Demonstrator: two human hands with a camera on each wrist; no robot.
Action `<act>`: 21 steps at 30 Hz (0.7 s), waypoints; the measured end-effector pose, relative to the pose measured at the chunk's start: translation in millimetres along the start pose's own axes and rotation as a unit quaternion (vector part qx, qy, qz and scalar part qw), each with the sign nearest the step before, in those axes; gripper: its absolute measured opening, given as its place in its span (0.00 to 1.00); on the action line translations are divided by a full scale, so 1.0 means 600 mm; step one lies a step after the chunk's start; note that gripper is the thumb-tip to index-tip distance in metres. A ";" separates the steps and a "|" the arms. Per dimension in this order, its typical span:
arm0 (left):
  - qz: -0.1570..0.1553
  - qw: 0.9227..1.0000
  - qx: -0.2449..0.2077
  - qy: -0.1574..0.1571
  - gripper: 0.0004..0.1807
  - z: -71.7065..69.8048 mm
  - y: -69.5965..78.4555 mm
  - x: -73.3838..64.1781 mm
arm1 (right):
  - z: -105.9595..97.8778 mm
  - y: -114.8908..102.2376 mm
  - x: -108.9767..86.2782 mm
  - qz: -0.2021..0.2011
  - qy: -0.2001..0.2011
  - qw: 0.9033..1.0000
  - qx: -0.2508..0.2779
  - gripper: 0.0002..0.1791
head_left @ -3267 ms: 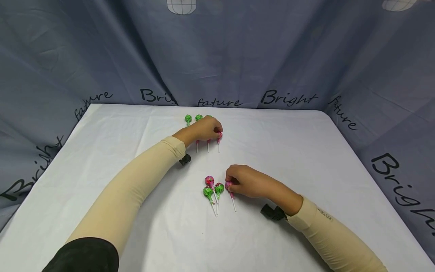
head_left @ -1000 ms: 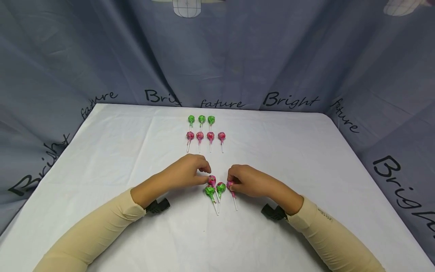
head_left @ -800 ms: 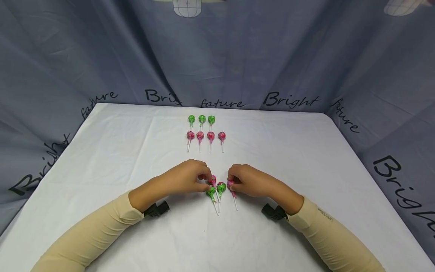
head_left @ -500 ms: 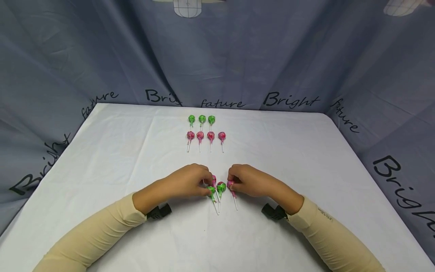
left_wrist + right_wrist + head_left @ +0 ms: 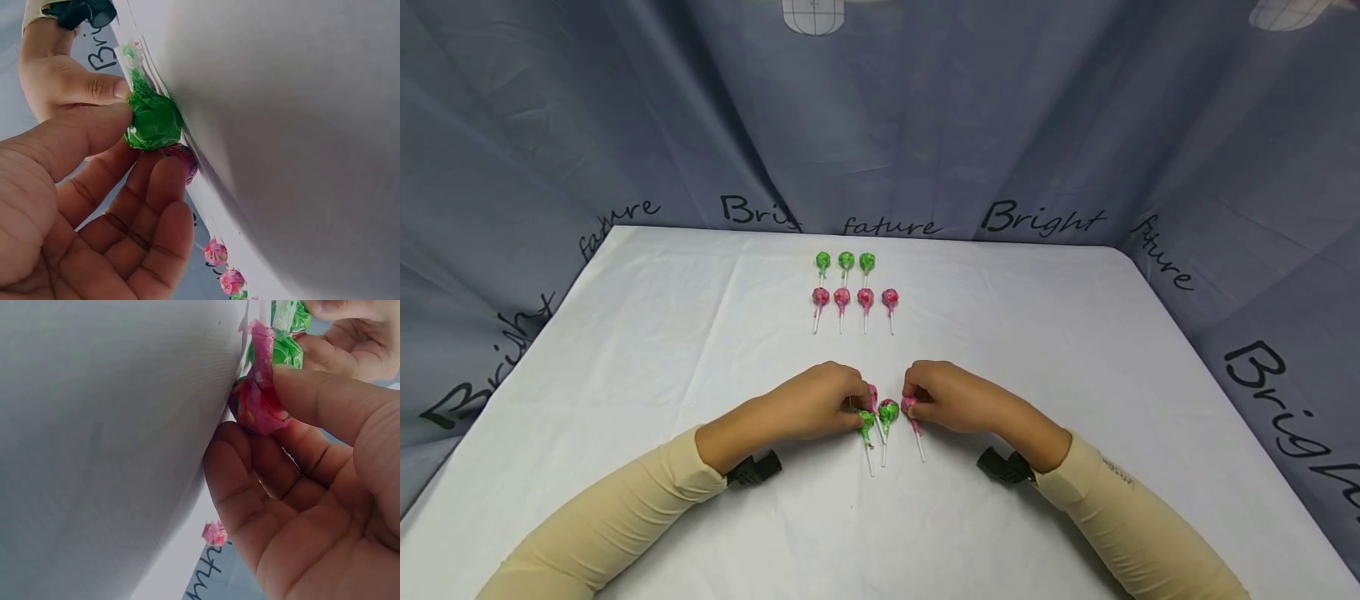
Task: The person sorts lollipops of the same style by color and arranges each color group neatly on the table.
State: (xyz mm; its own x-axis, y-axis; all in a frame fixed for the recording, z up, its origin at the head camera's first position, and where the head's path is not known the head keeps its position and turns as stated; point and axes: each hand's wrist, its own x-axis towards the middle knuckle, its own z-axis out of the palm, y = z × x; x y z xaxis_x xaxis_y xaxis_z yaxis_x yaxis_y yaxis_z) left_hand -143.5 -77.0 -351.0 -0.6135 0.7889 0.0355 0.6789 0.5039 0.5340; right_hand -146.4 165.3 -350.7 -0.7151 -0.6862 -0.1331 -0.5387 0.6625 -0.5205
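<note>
Near the middle of the table, my left hand (image 5: 820, 402) pinches a green-wrapped lollipop (image 5: 153, 122) by its head between thumb and fingers. In the head view that lollipop's stick points toward me. Beside it lie a pink lollipop (image 5: 873, 398), partly covered by my left fingers, and another green lollipop (image 5: 888, 412) with a red patch on top. My right hand (image 5: 958, 398) pinches a separate pink lollipop (image 5: 259, 406) at its head, just right of these. Its stick lies pointing toward me.
Farther back on the white table (image 5: 1037, 333) are a row of green lollipops (image 5: 846, 262) and, in front of it, a row of pink lollipops (image 5: 865, 298), sticks toward me. A grey curtain (image 5: 895, 125) hangs behind the table's far edge.
My left hand has left a pink lollipop in the far row and come back to the near group. It has gripped a green lollipop, whose stick has swung slightly left. My right hand stays put.
</note>
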 end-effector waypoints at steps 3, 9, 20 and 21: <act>-0.010 1.000 -0.013 0.004 0.03 0.004 0.000 0.000 | 0.000 0.000 -0.001 0.002 0.001 1.000 0.002 0.08; -0.028 0.999 -0.023 0.006 0.05 0.007 0.004 0.005 | 0.000 0.000 -0.002 0.005 0.006 1.000 0.006 0.09; -0.027 0.999 -0.039 -0.010 0.06 0.003 0.004 0.009 | -0.031 0.024 0.002 0.032 0.051 0.998 0.021 0.04; -0.027 0.999 -0.043 -0.010 0.05 0.002 0.004 0.010 | -0.035 0.030 0.003 0.033 0.058 0.998 0.020 0.04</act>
State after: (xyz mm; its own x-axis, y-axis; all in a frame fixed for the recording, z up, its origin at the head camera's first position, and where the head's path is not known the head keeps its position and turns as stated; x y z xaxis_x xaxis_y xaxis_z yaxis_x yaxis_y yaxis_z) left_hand -144.8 -70.8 -350.7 -0.6398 0.7685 -0.0127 0.6065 0.5149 0.6059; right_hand -166.7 182.4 -342.6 -0.7972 -0.5996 -0.0706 -0.4718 0.6917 -0.5468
